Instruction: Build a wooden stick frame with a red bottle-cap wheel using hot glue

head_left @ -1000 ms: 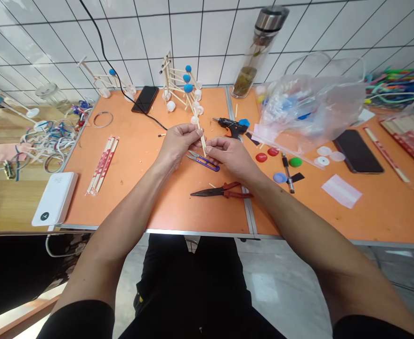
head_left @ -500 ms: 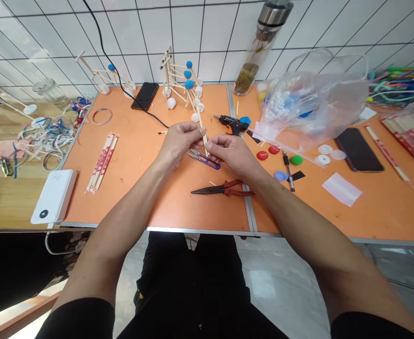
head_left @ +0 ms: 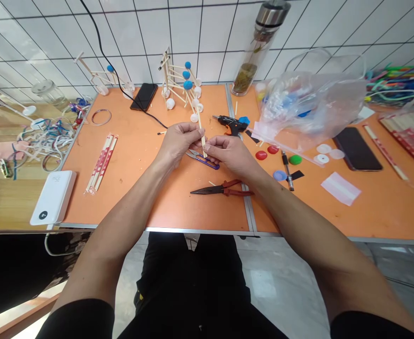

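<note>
A thin pale wooden stick (head_left: 199, 123) stands upright between my hands, its top reaching toward a white cap. My left hand (head_left: 182, 140) pinches it around the middle, thumb pressed on the wood. Lower down, the fingers of my right hand (head_left: 226, 149) close on the stick's bottom end. Beneath my hands lie purple-handled thread snips (head_left: 207, 162), partly covered by my fingers. Red-handled long-nose pliers (head_left: 221, 189) rest nearer the table edge. Behind my hands stands a stick frame (head_left: 173, 77) with blue balls (head_left: 187, 85) and white caps.
A black glue gun (head_left: 230, 123) lies beyond my right hand, its cable probably the one running left. Wrapped chopsticks (head_left: 102, 162) and a white power bank (head_left: 53, 197) lie left. Right are red caps (head_left: 261, 155), a pen (head_left: 288, 172), a phone (head_left: 358, 148), and a plastic bag (head_left: 316, 103). A glass bottle (head_left: 246, 70) stands behind.
Almost nothing differs. Both hands keep their hold on the stick, and the whole view has shifted by a few pixels.
</note>
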`<action>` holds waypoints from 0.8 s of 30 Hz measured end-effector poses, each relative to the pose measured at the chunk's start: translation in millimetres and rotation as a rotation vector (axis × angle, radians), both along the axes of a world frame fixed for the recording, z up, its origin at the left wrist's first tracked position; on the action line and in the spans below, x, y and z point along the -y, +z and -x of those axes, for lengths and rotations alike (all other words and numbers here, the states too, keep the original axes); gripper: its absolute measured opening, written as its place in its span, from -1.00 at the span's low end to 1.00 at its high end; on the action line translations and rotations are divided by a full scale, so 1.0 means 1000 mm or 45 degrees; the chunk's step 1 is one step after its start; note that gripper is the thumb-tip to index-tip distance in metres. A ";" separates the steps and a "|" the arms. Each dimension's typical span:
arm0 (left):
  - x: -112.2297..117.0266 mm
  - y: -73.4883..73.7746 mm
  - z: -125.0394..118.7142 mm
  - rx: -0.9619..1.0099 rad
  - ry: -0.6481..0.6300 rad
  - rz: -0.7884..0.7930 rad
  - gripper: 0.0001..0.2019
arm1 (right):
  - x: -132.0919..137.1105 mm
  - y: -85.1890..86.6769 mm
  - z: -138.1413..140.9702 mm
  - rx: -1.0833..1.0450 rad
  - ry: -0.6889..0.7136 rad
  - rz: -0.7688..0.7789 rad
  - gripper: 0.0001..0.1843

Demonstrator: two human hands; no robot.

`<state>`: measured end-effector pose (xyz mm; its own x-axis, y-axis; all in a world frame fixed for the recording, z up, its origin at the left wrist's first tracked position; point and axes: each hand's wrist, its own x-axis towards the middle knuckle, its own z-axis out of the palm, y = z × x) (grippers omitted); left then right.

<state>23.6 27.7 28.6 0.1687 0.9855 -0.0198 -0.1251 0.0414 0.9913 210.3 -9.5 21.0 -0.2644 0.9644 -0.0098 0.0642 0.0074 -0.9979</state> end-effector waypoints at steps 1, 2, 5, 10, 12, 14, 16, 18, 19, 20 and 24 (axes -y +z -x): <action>0.001 0.001 -0.001 -0.009 0.002 0.004 -0.66 | 0.000 0.001 0.000 0.003 0.011 0.003 -0.48; 0.001 0.001 -0.001 -0.017 0.005 0.006 -0.66 | 0.001 0.002 0.000 0.005 0.021 0.007 -0.50; 0.003 0.002 -0.003 -0.014 0.013 -0.001 -0.66 | 0.001 0.003 0.001 0.011 0.026 0.024 -0.58; 0.005 0.004 -0.005 0.012 0.004 0.001 -0.66 | 0.000 -0.001 0.003 0.023 -0.031 -0.001 -0.60; 0.007 0.006 -0.005 0.034 0.005 -0.001 -0.67 | -0.001 -0.001 0.003 0.011 -0.094 -0.019 -0.58; 0.009 0.008 -0.006 0.042 -0.018 -0.011 -0.70 | -0.004 0.000 0.002 -0.045 -0.192 -0.052 -0.58; 0.012 0.009 -0.006 0.019 -0.076 -0.014 -0.71 | -0.007 0.000 0.000 -0.139 -0.300 -0.100 -0.59; 0.014 0.010 -0.006 -0.013 -0.160 -0.018 -0.70 | -0.009 0.001 -0.002 -0.228 -0.380 -0.126 -0.59; 0.015 0.010 -0.007 -0.019 -0.201 -0.026 -0.69 | -0.011 0.001 -0.002 -0.260 -0.407 -0.126 -0.58; 0.016 0.009 -0.007 -0.015 -0.238 -0.037 -0.68 | -0.011 0.001 -0.003 -0.283 -0.426 -0.120 -0.57; 0.017 0.008 -0.010 0.000 -0.272 -0.093 -0.67 | -0.011 0.000 -0.003 -0.304 -0.453 -0.119 -0.53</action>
